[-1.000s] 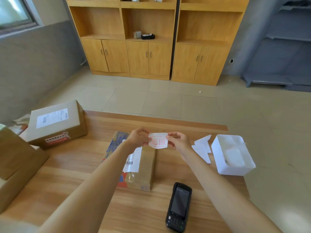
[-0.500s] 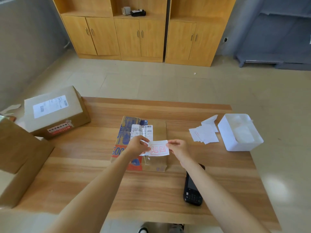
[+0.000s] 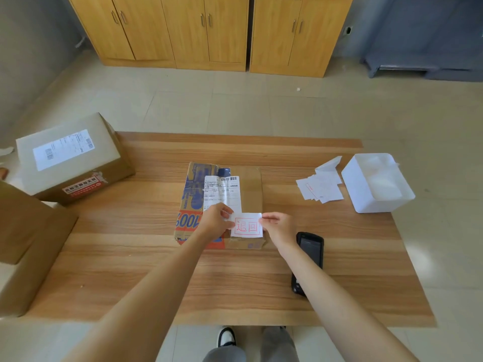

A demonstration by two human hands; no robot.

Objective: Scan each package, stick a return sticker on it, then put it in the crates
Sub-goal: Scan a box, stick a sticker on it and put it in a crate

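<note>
1. A flat package (image 3: 222, 202) is laid at the middle of the desk (image 3: 130, 257), with a shipping label (image 3: 222, 190) on its top face.
2. A return sticker (image 3: 247, 226) is held over the near end of the package, pinched at its left edge by the left hand (image 3: 215, 222) and at its right edge by the right hand (image 3: 278, 228).
3. A handheld scanner (image 3: 308, 259) is placed on the desk just right of the package, partly hidden under the right forearm.
4. Loose stickers (image 3: 321, 188) are spread at the right rear of the desk; a tray (image 3: 376, 182) is set just right of them, at the desk's right edge.
5. A carton (image 3: 70, 158) is set at the left rear corner; a second box (image 3: 28, 246) is found at the left edge, nearer.
6. Cabinets (image 3: 209, 32) are seen against the far wall, behind the desk.
</note>
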